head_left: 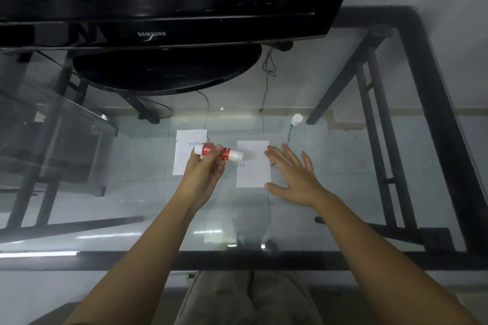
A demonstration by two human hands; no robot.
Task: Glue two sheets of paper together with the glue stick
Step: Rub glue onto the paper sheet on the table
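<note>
Two small white sheets of paper lie side by side on the glass table. My left hand (204,166) holds a red and white glue stick (229,153) sideways, above the gap between the left sheet (188,140) and the right sheet (253,169). The stick's white end points right, over the right sheet's left edge. My right hand (293,174) hovers flat with fingers spread just right of the right sheet, fingertips at its top right corner. A white cap (296,119) stands on the glass behind the right hand.
A black Samsung monitor (158,8) on an oval base (169,71) fills the back left of the glass table (343,192). Thin cables (264,103) run toward the sheets. The table's black metal frame (435,113) shows along the right and front edges.
</note>
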